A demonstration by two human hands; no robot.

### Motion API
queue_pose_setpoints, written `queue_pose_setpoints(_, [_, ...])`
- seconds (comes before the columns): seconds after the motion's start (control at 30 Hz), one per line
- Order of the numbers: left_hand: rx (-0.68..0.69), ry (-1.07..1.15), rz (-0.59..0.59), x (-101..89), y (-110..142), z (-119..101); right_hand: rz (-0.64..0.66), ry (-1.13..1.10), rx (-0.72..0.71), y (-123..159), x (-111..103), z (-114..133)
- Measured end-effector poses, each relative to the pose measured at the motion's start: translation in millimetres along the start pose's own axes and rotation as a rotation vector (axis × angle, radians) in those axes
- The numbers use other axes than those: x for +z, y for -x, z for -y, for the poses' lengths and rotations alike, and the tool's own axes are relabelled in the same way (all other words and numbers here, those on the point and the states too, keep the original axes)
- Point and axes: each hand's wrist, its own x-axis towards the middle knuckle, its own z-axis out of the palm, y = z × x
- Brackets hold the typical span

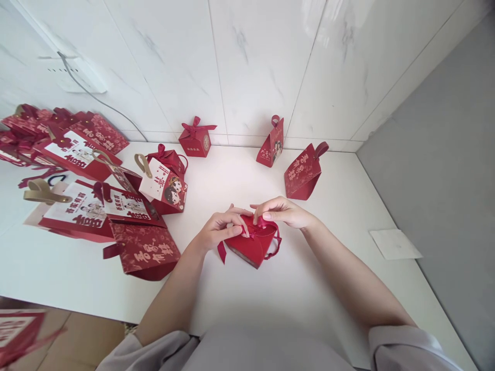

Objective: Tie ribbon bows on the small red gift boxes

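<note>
A small red gift box sits on the white table in front of me, with a cord handle at its right side. A red satin ribbon is at its top, and one tail hangs down at the left. My left hand is closed, pinching the ribbon between thumb and fingers at the box's upper left. From the other side my right hand pinches a loop of the same ribbon above the box top. The fingers partly hide where the ribbon crosses.
Several red gift boxes stand around: a ribboned one by the wall, two with strap handles at the right, and a crowded group at the left. A grey cable runs down the wall. A white plate is at right.
</note>
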Motion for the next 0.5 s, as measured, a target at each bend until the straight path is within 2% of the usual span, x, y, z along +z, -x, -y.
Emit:
queue_pose_setpoints(0.1, [0.065, 0.036, -0.14, 0.5, 0.5, 3.9, -0.051, 0.018, 0.015, -0.2, -1.0, -1.0])
queue_pose_setpoints(0.17, [0.12, 0.061, -0.176, -2.0, 1.2, 6.9, -0.11, 0.032, 0.004, -0.8, 0.0, -1.1])
queue_pose_setpoints(0.3, [0.135, 0.045, -0.109, -7.6, 1.7, 10.2, -0.188, 0.06, 0.01, -2.6, 5.4, -2.6])
queue_pose_setpoints(0.5, [0.043, 0.041, -0.024, -5.0, 0.7, 7.4, -0.112, 0.058, 0.06, -2.0, 8.3, -3.4])
